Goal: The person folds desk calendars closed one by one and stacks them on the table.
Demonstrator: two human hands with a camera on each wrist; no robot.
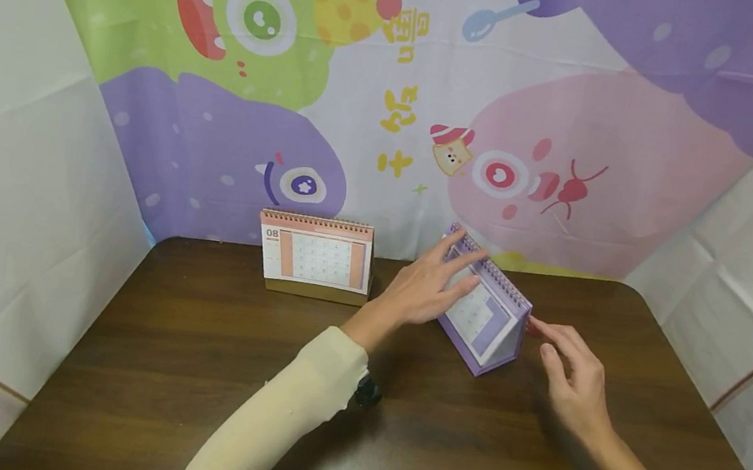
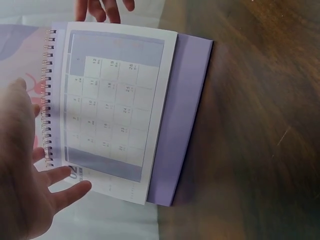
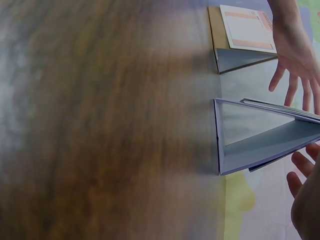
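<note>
A purple spiral-bound desk calendar (image 1: 484,317) stands angled on the table, its page facing front left. My left hand (image 1: 429,280) is at its upper left, with fingers spread across the front near the binding. In the left wrist view, the page (image 2: 112,100) reads 02 and the left hand (image 2: 25,175) lies beside the rings. My right hand (image 1: 575,380) has its fingertips at the calendar's right rear edge, thumb apart. From the right wrist, the calendar's triangular stand (image 3: 270,145) shows side-on between the left hand (image 3: 297,55) and the right hand (image 3: 307,195). Neither hand grips it.
An orange-and-white desk calendar (image 1: 317,255) marked 08 stands at the back left of the dark wooden table (image 1: 225,350). Behind the table hangs a cartoon-printed cloth (image 1: 380,204). Pale sheets (image 1: 12,179) hang at the sides.
</note>
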